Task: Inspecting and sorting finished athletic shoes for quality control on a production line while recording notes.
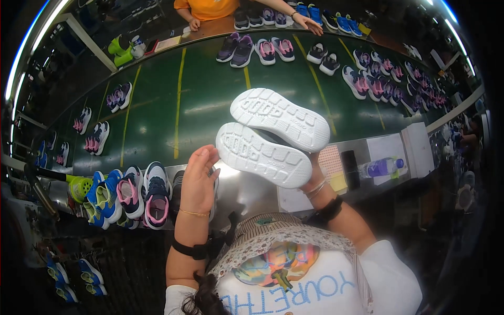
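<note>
A pair of shoes is held up over the near edge of the bench, the white soles (265, 155) turned toward me and one sole above the other. Their uppers are hidden behind the soles. My right hand (311, 176) grips the pair from behind at the right end, with most of its fingers out of sight. At the left end of the lower shoe, my left hand (199, 173) is raised with the fingers loosely bent and apart. It holds nothing, and whether its fingertips touch the sole I cannot tell.
A green conveyor belt (157, 115) with yellow lines carries several pairs of shoes. More sneakers (157, 197) stand left of me. On the metal ledge at right lie papers, a dark phone-like object (350, 169) and a purple bottle (380, 168). Across the belt, a person in orange (215, 8) reaches out.
</note>
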The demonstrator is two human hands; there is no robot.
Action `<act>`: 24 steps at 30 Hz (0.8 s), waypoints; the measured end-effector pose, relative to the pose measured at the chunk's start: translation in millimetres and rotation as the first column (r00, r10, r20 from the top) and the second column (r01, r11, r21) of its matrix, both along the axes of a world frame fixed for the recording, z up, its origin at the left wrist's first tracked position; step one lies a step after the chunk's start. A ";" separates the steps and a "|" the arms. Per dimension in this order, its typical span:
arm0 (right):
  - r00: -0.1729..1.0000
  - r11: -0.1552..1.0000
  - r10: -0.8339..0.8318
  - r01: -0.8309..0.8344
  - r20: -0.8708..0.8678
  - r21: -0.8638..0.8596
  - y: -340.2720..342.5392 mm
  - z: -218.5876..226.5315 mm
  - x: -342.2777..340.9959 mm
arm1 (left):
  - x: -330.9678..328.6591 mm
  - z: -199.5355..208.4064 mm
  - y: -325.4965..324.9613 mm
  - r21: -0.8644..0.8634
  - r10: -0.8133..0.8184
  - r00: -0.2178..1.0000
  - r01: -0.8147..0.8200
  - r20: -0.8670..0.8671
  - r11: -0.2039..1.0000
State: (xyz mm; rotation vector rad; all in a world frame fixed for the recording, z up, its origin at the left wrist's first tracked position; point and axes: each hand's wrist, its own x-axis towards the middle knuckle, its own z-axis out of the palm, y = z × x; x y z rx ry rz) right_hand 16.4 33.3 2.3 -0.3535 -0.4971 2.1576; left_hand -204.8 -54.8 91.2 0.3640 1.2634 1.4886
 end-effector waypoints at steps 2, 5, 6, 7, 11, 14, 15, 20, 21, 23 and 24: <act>0.998 0.998 0.054 -0.055 0.044 0.019 4.8 -2.4 8.3 | 0.7 -5.7 2.3 -0.034 0.030 0.999 -0.031 -0.030 0.999; 0.741 0.863 -0.005 -0.336 0.672 0.377 26.4 -3.2 31.1 | 1.8 -15.0 8.7 -0.086 0.077 0.996 -0.081 -0.051 0.993; 0.667 0.860 -0.032 -0.361 0.744 0.361 28.2 6.4 28.3 | 1.3 -22.3 9.1 -0.109 0.085 0.995 -0.090 -0.053 0.990; 0.603 0.801 -0.101 -0.422 0.791 0.424 37.1 3.2 31.0 | 0.1 -28.5 11.0 -0.105 0.076 0.996 -0.080 -0.045 0.991; 0.354 0.515 -0.487 -0.622 0.798 0.590 75.0 -15.9 56.8 | 0.6 -57.7 16.5 -0.140 0.066 0.994 -0.078 -0.087 0.987; 0.185 0.561 -0.541 -0.648 0.821 0.515 81.7 -20.9 86.6 | 4.2 -92.2 9.3 -0.262 -0.150 0.973 0.101 -0.175 0.960; 0.134 0.601 -0.558 -0.615 0.819 0.510 84.1 -28.9 100.6 | 6.5 -101.7 9.2 -0.304 -0.260 0.946 0.194 -0.194 0.933; 0.110 0.794 -0.510 -0.321 0.853 0.516 73.8 -24.0 149.1 | 24.1 -157.1 15.6 -0.383 -0.647 0.734 0.548 -0.206 0.743; 0.072 0.819 -0.503 -0.279 0.861 0.502 68.8 -25.0 155.3 | 30.9 -165.9 23.1 -0.385 -0.650 0.733 0.550 -0.203 0.741; 0.048 0.857 -0.463 -0.229 0.885 0.461 56.9 -36.9 177.4 | 52.5 -175.6 42.3 -0.491 -0.812 0.180 0.717 -0.555 0.494; 0.028 0.890 -0.423 -0.174 0.906 0.421 49.3 -42.8 184.8 | 65.8 -184.0 52.1 -0.509 -0.780 0.019 0.748 -0.626 0.426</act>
